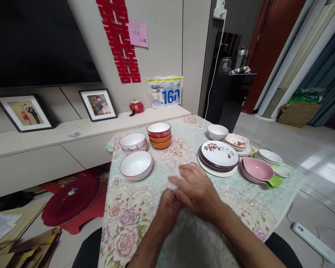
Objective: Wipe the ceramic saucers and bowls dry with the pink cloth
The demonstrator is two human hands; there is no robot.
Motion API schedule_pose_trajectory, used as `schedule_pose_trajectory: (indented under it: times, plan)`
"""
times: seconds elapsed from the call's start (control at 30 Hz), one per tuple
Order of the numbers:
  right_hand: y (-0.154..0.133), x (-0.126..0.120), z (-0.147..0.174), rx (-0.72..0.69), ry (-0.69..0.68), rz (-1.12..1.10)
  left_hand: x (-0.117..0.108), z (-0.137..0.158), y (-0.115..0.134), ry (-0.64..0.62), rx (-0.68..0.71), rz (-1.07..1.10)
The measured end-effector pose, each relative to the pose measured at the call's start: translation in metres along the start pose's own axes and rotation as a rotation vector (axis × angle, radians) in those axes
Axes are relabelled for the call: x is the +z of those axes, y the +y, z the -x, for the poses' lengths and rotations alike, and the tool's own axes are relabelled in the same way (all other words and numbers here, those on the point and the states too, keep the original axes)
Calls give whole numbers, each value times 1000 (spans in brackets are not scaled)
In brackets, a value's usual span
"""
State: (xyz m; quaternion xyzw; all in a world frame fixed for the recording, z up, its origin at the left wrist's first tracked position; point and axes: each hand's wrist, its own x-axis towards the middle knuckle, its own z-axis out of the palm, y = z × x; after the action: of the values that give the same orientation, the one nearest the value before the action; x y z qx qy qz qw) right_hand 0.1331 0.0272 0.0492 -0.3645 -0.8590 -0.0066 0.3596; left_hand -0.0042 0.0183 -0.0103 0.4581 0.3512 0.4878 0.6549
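Observation:
Over the near middle of the table my two hands are together, gripping a pale pinkish-white cloth [173, 179], blurred at its edges. My right hand [198, 189] is closed over it from the right, fingers bent. Lower down, my left hand [168, 204] is closed against the cloth's underside, its fingers mostly hidden. Nearest on the left is a white bowl with a red rim [136, 165]; behind it are stacked white bowls [132, 142] and a stack of orange bowls [160, 142] topped by a red one. Stacked plates with brown flowers [219, 153] are to the right.
Pink leaf-handled bowls [257, 169], small white dishes [270, 156], patterned square dishes [236, 140] and another white bowl [217, 131] stand farther right on the flowered tablecloth [128, 238]. A red stool [71, 201] is at left; a power strip [314, 242] lies on the floor.

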Motion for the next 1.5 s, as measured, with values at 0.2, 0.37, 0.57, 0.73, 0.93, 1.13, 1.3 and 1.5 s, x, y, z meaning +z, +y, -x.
schedule_pose_trajectory:
  times: [0.2, 0.37, 0.57, 0.73, 0.93, 1.13, 1.3, 1.5]
  plan:
    - [52, -8, 3, 545, 126, -367, 0, 1, 1, -209, -10, 63]
    - [27, -3, 5, 324, 141, -192, -2, 0, 0, -163, 11, 135]
    - [-10, -6, -1, -40, -57, -51, -6, 1, 5, -46, 108, 80]
    - [29, -16, 0, 169, -22, -343, -6, 2, 5, -189, -24, 146]
    - [65, -1, 10, 557, 112, -602, -5, -1, 3, -109, -63, 52]
    - [74, 5, 16, 717, 137, -647, -7, -3, -1, -260, -168, 33]
    - [51, -5, 10, 415, 156, -365, -7, -4, -11, -178, -47, 100]
    - [-7, -3, 3, -11, 6, 66, -1, -2, -6, -37, 33, 119]
